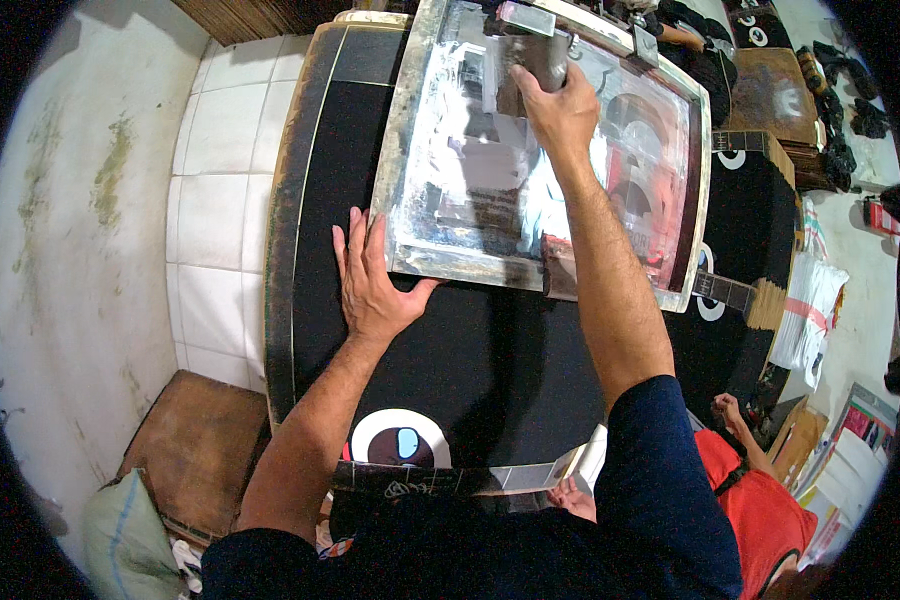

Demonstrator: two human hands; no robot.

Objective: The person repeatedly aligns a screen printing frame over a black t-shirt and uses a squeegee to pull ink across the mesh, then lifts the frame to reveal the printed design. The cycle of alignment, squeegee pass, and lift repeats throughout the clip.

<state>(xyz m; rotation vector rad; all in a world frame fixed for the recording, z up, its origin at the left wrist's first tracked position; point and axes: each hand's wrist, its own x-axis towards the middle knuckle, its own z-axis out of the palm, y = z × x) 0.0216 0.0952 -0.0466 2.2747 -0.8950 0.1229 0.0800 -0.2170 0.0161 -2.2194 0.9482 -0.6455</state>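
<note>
A metal-framed printing screen point(450, 140) smeared with white, grey and pinkish ink lies over black fabric point(450, 370) on a long board. My right hand point(560, 105) is wrapped round a dark grey squeegee-like tool point(530, 60) near the screen's top. My left hand point(375, 285) has its fingers spread on the black surface and against the screen's lower-left corner. A block point(560, 283) sits at the screen's lower edge, partly behind my right forearm. A printed white ring with a dark red and light-blue figure point(400, 420) shows on the fabric below.
A person in red point(760, 500) is at lower right; another hand point(573, 498) shows at bottom centre, and another person's arm point(682, 38) at top right. A white wall point(70, 260) is on the left, with a brown board point(190, 430) and sack point(120, 530). Stacked bags point(810, 310) lie right.
</note>
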